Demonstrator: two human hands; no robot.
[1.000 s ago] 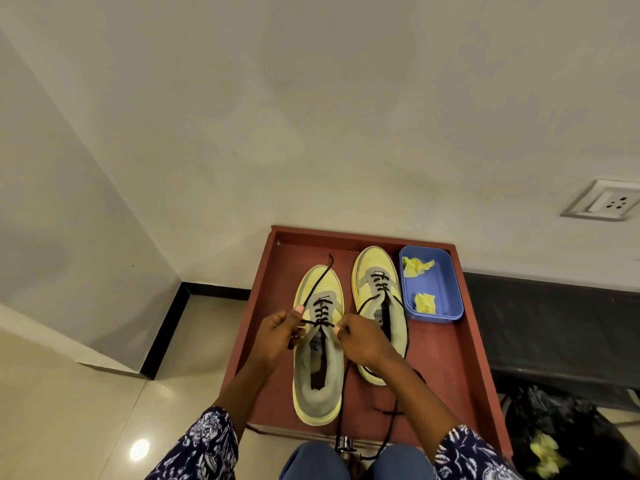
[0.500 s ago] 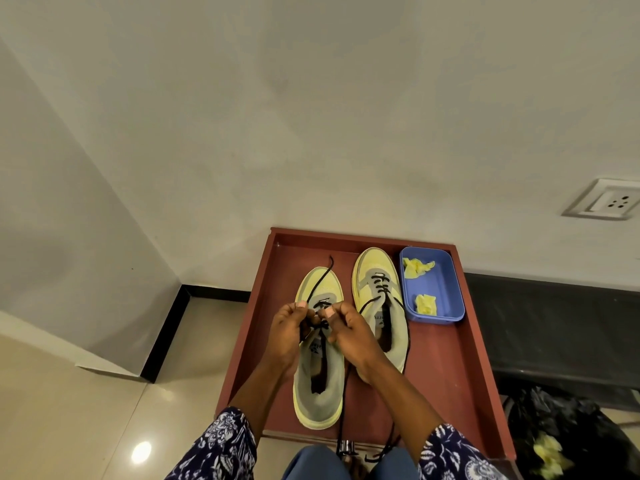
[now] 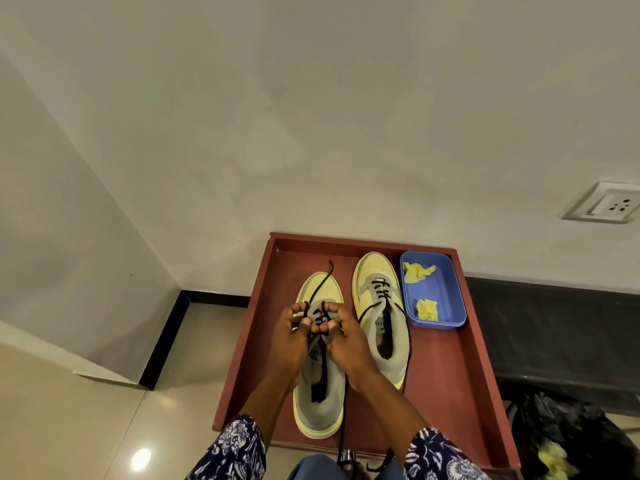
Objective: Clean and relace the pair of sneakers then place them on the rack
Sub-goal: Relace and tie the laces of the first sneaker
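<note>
Two yellow and grey sneakers stand side by side on a red-brown rack top [image 3: 450, 393]. Over the tongue of the left sneaker [image 3: 320, 407], my left hand [image 3: 294, 337] and my right hand [image 3: 341, 337] meet, each pinching the black lace [image 3: 320, 289], whose free end trails over the toe. The right sneaker [image 3: 379, 306] is laced partway, and its loose lace end runs down past the heel toward the front edge.
A blue plastic tub [image 3: 438, 292] holding two crumpled yellow cloth pieces sits at the rack's back right corner. A wall socket [image 3: 606, 202] is on the wall at right. A black bag [image 3: 571, 438] with yellow scraps lies on the floor at right.
Both hands have come together from the sides of the left sneaker to its middle, drawing the lace in over the tongue.
</note>
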